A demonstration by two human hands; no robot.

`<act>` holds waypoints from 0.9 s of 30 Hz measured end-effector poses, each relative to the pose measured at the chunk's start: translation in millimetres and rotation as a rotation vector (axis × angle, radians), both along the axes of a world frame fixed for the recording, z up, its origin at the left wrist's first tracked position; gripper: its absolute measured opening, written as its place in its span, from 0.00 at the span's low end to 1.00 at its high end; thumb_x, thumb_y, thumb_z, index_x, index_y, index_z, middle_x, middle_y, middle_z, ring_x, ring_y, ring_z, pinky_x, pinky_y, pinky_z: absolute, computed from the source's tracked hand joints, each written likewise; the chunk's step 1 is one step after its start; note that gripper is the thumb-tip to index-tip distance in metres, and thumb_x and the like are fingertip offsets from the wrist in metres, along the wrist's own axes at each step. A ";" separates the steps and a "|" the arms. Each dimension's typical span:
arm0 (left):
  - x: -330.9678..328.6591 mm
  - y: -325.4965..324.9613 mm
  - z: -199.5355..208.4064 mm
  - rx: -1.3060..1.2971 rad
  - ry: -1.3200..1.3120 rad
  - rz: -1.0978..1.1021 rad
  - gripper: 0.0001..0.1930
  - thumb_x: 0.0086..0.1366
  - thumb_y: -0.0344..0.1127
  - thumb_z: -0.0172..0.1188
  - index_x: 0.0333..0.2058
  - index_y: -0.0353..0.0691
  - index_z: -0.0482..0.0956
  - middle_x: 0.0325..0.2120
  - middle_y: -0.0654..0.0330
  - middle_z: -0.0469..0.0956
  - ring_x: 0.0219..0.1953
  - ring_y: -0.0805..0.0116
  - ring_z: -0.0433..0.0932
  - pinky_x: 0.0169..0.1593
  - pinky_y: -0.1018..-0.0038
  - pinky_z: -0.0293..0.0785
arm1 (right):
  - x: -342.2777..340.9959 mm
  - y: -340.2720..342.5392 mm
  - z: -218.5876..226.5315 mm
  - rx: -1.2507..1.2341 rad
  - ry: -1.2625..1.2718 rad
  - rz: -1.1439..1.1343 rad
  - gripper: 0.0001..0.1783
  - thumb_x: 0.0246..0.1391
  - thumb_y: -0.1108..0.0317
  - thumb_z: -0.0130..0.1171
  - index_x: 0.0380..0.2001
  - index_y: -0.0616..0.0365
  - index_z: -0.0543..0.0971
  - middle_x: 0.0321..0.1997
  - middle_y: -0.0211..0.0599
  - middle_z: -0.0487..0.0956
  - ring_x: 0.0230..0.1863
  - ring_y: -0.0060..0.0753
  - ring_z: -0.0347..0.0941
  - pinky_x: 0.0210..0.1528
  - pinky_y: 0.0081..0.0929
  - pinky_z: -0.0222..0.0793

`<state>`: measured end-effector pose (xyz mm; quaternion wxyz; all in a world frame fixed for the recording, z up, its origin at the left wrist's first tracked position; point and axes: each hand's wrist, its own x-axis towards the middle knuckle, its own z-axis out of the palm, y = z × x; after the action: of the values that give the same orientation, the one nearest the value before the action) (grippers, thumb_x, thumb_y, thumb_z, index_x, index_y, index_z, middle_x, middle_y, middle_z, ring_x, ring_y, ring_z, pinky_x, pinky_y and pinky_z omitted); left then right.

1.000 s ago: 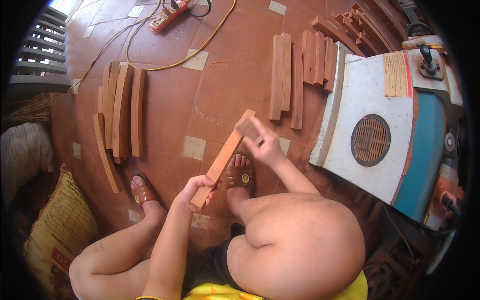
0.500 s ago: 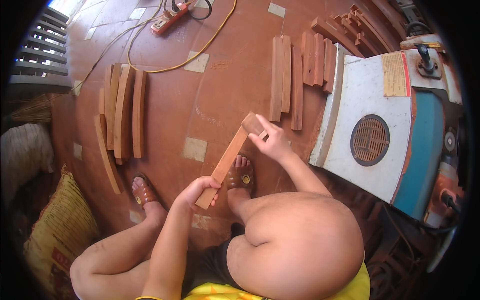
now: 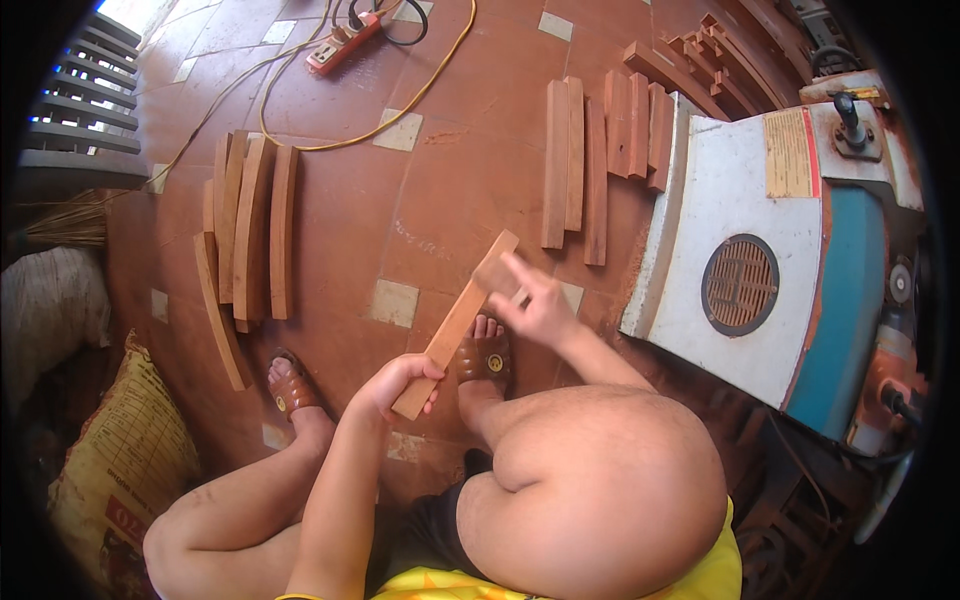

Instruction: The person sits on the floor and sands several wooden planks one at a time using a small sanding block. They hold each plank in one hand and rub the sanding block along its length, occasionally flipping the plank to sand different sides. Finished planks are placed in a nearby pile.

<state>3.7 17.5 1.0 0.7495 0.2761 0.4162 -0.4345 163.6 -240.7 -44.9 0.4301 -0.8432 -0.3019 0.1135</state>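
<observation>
From the head camera, you are seated low over the terracotta tiled floor [image 3: 450, 190] with a flat, straight reddish-brown wooden slat [image 3: 457, 322] slanting up from lower left to upper right in front of your knees, above your sandalled foot [image 3: 486, 358]. Your left hand [image 3: 395, 380] is closed around the slat's near end. Your right hand [image 3: 535, 305] lies over the far end with a small brownish sanding pad [image 3: 495, 275] pressed under its fingers; how firmly it pinches the pad you cannot tell, since the pad blurs. Against the picture of a second ago, that right hand and pad have slid a little along the slat's upper end, while the left hand's clasp has stayed put: rubbing looks under way. Curved wooden slats [image 3: 250, 235] lie well apart to your left, straight ones [image 3: 572, 160] beyond, beside the white and blue machine [image 3: 770, 250].
</observation>
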 end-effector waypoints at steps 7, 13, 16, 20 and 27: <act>-8.6 -6.6 -12.9 -0.031 -0.030 -0.002 0.10 0.62 0.36 0.64 0.38 0.37 0.79 0.23 0.56 0.80 0.19 0.64 0.79 0.25 0.70 0.77 | 11.5 -9.3 -19.9 0.032 -0.088 0.033 0.41 0.57 0.54 0.75 0.69 0.61 0.75 0.42 0.60 0.86 0.41 0.58 0.87 0.44 0.42 0.83; 0.4 -2.4 -1.1 -0.021 -0.008 -0.001 0.10 0.63 0.36 0.64 0.39 0.37 0.79 0.24 0.56 0.80 0.19 0.64 0.78 0.25 0.71 0.77 | 27.9 0.7 -23.9 0.016 -0.039 -0.063 0.39 0.59 0.55 0.74 0.68 0.65 0.75 0.47 0.64 0.86 0.47 0.60 0.87 0.50 0.45 0.83; -3.6 1.1 -6.8 -0.038 0.001 0.013 0.10 0.63 0.36 0.64 0.40 0.37 0.79 0.24 0.56 0.80 0.19 0.64 0.79 0.25 0.71 0.77 | -23.0 17.7 39.1 0.018 0.121 0.264 0.42 0.58 0.56 0.75 0.71 0.61 0.73 0.36 0.52 0.83 0.36 0.46 0.84 0.42 0.38 0.82; -10.1 -9.6 -11.1 -0.028 -0.021 0.037 0.10 0.63 0.36 0.64 0.39 0.37 0.79 0.23 0.56 0.80 0.19 0.64 0.78 0.26 0.71 0.77 | -28.7 14.1 39.2 0.049 0.140 0.334 0.42 0.58 0.55 0.75 0.72 0.59 0.73 0.35 0.52 0.83 0.37 0.49 0.83 0.43 0.40 0.82; 6.0 -15.8 5.1 0.005 -0.014 0.022 0.13 0.62 0.37 0.63 0.41 0.36 0.78 0.22 0.57 0.79 0.17 0.66 0.77 0.24 0.73 0.76 | 40.3 -8.7 -27.9 -0.114 -0.037 -0.132 0.40 0.60 0.55 0.73 0.69 0.64 0.74 0.45 0.63 0.85 0.44 0.57 0.86 0.49 0.43 0.83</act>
<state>9.7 1.7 6.1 0.7563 0.2767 0.4150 -0.4233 203.9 -249.4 -72.7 0.3822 -0.8863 -0.2467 0.0864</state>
